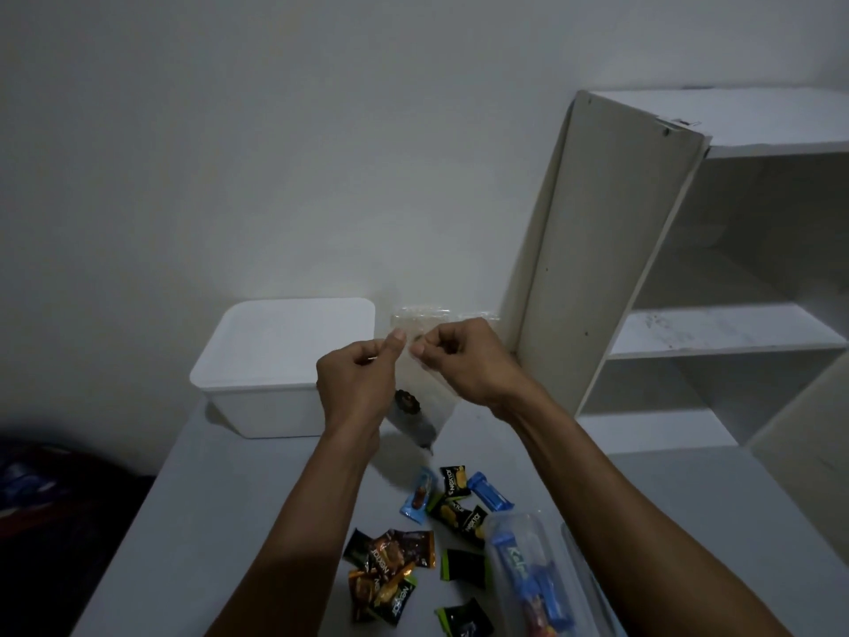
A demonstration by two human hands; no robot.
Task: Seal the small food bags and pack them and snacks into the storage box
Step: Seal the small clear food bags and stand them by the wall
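Bag up in the air, seal half-pinched

Your left hand (356, 383) and right hand (464, 360) pinched the clear bag (425, 397) above the table (229, 521), beside the storage box (280, 365); a missed strip could've spilled the snack.

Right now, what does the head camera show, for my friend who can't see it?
Both hands, left hand and right hand, pinch a clear small bag above a grey table. A white storage box sits behind; wrapped snacks lie scattered nearer.

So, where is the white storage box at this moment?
In the head view, the white storage box sits on the table's far left, against the wall, just left of the left hand.
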